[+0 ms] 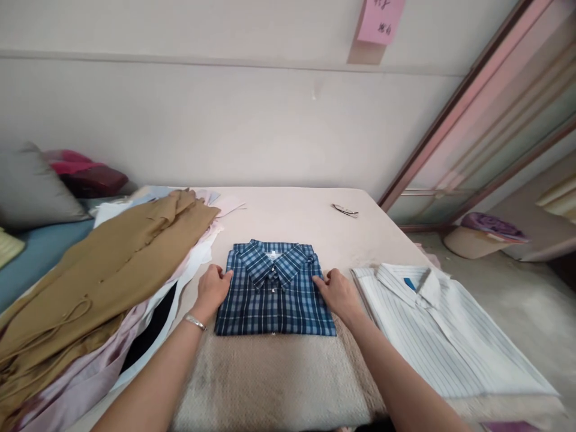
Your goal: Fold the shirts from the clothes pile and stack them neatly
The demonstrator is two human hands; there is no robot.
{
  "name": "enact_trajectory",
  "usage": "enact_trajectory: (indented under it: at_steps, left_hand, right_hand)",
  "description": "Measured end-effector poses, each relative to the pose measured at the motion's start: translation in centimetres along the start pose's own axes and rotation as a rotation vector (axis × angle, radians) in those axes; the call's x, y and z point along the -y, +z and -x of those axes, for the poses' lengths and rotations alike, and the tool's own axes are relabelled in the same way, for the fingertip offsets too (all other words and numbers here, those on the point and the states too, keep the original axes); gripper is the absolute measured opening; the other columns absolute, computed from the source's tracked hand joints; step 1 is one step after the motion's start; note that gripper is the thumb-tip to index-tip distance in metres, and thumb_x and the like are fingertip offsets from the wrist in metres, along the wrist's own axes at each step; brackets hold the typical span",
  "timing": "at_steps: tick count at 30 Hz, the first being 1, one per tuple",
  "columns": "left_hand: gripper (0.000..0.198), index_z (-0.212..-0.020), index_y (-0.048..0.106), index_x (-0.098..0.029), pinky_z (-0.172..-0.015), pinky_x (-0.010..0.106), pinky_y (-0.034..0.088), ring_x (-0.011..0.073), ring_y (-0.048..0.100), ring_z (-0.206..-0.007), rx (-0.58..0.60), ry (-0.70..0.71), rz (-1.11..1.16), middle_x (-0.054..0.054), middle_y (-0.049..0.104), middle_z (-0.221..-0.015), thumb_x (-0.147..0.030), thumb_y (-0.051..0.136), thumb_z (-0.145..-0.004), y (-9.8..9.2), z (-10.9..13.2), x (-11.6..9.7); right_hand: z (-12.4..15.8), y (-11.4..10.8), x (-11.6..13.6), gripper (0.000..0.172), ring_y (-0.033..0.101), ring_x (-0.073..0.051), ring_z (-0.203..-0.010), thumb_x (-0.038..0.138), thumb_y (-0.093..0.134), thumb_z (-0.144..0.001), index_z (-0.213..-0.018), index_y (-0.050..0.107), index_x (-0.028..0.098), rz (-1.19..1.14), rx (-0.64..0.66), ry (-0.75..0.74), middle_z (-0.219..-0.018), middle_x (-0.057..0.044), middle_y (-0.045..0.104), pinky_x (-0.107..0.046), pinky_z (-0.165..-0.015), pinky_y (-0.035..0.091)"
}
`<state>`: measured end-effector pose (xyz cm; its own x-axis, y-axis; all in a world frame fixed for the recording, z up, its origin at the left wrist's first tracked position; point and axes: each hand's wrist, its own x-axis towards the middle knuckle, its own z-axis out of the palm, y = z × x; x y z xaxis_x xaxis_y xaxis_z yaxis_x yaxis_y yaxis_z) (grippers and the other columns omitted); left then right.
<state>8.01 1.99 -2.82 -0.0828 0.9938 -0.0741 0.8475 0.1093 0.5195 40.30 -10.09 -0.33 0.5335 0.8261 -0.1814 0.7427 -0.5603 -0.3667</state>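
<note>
A blue plaid shirt (274, 309) lies folded into a neat rectangle, collar up and facing the far side. At its left edge my left hand (215, 288), with a silver bracelet (196, 322) on the wrist, pinches the cloth between thumb and curled fingers. Opposite it, my right hand (337, 291) grips the right edge the same way. The fingertips under the cloth are partly hidden. Close to my right forearm lies a folded white striped shirt (450, 336).
Left of the plaid shirt, a brown garment (130, 252) tops a heap of clothes. Glasses (345, 211) rest on the covered table (288, 210) near the wall. Beyond it sit a grey cushion (36, 186) on the left and a bin (472, 243) on the right floor.
</note>
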Motion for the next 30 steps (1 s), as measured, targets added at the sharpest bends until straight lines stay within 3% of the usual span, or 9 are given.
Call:
enact_trajectory:
  at_steps: [4, 7, 11, 14, 17, 20, 22, 26, 30]
  left_hand:
    - [0.025, -0.087, 0.067, -0.018, -0.081, 0.036, 0.050, 0.0321, 0.070, -0.095, 0.090, -0.050, 0.213, 0.013, 0.075, -0.088, -0.039, 0.075, -0.077, 1.1, 0.0, -0.6]
    - [0.021, -0.077, 0.066, -0.019, -0.080, 0.037, 0.050, 0.0330, 0.070, -0.092, 0.111, -0.061, 0.327, 0.013, 0.075, -0.084, -0.037, 0.075, -0.076, 1.6, 0.5, -1.4]
    - [0.019, -0.086, 0.068, -0.015, -0.078, 0.038, 0.055, 0.0309, 0.072, -0.089, 0.140, -0.075, 0.443, 0.014, 0.076, -0.088, -0.034, 0.067, -0.083, 1.2, 1.4, -3.0]
    - [0.024, -0.099, 0.069, -0.013, -0.076, 0.036, 0.060, 0.0269, 0.074, -0.083, 0.328, -0.162, 0.778, 0.012, 0.077, -0.088, -0.023, 0.071, -0.077, 0.0, 2.8, -4.0]
    - [0.040, -0.108, 0.068, -0.015, -0.075, 0.038, 0.063, 0.0266, 0.075, -0.081, 0.461, -0.281, 1.085, 0.011, 0.078, -0.093, -0.013, 0.077, -0.069, -1.2, 4.8, -4.7]
    - [0.047, -0.118, 0.065, -0.019, -0.072, 0.040, 0.064, 0.0256, 0.076, -0.078, 0.493, -0.264, 1.123, 0.009, 0.078, -0.097, -0.016, 0.078, -0.073, -1.8, 7.7, -6.5]
    - [0.050, -0.121, 0.064, -0.020, -0.071, 0.040, 0.064, 0.0248, 0.075, -0.077, 0.526, -0.219, 1.136, 0.008, 0.077, -0.099, -0.019, 0.078, -0.073, -1.6, 10.1, -9.0]
    - [0.055, -0.124, 0.063, -0.019, -0.077, 0.036, 0.062, 0.0233, 0.075, -0.085, 0.575, -0.002, 1.185, 0.008, 0.076, -0.107, -0.024, 0.079, -0.071, 0.1, 15.0, -17.0]
    - [0.056, -0.131, 0.059, -0.018, -0.093, 0.037, 0.058, 0.0239, 0.071, -0.104, 0.570, 0.268, 1.228, 0.009, 0.072, -0.123, -0.032, 0.073, -0.079, 4.3, 18.8, -25.0]
  right_hand:
    - [-1.3, 0.6, -0.2, 0.029, 0.070, -0.023, -0.088, 0.045, 0.058, -0.095, -0.091, 0.068, 0.018, -0.128, 0.156, 0.004, -0.096, -0.011, 0.076, -0.029, -0.067, 0.044]
    - [-1.1, 0.9, 0.0, 0.026, 0.070, -0.024, -0.095, 0.039, 0.056, -0.097, -0.096, 0.069, 0.017, -0.115, 0.130, -0.033, -0.103, -0.014, 0.076, -0.029, -0.072, 0.043]
    - [-0.5, 1.3, 1.0, 0.040, 0.069, -0.027, -0.101, 0.041, 0.043, -0.103, -0.110, 0.067, 0.009, -0.104, 0.085, 0.002, -0.112, -0.022, 0.073, -0.031, -0.077, 0.045]
    - [0.2, 1.2, 1.8, 0.034, 0.070, -0.026, -0.104, 0.033, 0.044, -0.103, -0.111, 0.067, 0.009, -0.105, 0.073, 0.009, -0.114, -0.021, 0.073, -0.030, -0.078, 0.045]
    - [0.8, -0.4, 1.6, 0.028, 0.069, -0.024, -0.105, 0.027, 0.045, -0.102, -0.110, 0.068, 0.013, -0.103, 0.029, -0.022, -0.114, -0.016, 0.074, -0.028, -0.080, 0.045]
    - [1.6, -3.9, -0.3, 0.027, 0.069, -0.022, -0.105, 0.030, 0.045, -0.103, -0.111, 0.067, 0.017, -0.088, -0.028, -0.076, -0.115, -0.013, 0.074, -0.027, -0.082, 0.044]
    - [2.2, -7.4, -2.8, 0.025, 0.068, -0.022, -0.104, 0.030, 0.047, -0.102, -0.111, 0.067, 0.018, -0.065, -0.059, -0.108, -0.114, -0.012, 0.075, -0.027, -0.083, 0.044]
    - [3.5, -15.7, -9.8, 0.023, 0.066, -0.022, -0.103, 0.027, 0.049, -0.101, -0.109, 0.068, 0.018, -0.006, -0.132, -0.141, -0.113, -0.011, 0.074, -0.026, -0.086, 0.042]
    - [3.7, -22.8, -18.3, 0.026, 0.063, -0.022, -0.105, 0.030, 0.047, -0.102, -0.113, 0.067, 0.016, 0.041, -0.217, -0.129, -0.115, -0.012, 0.073, -0.027, -0.089, 0.040]
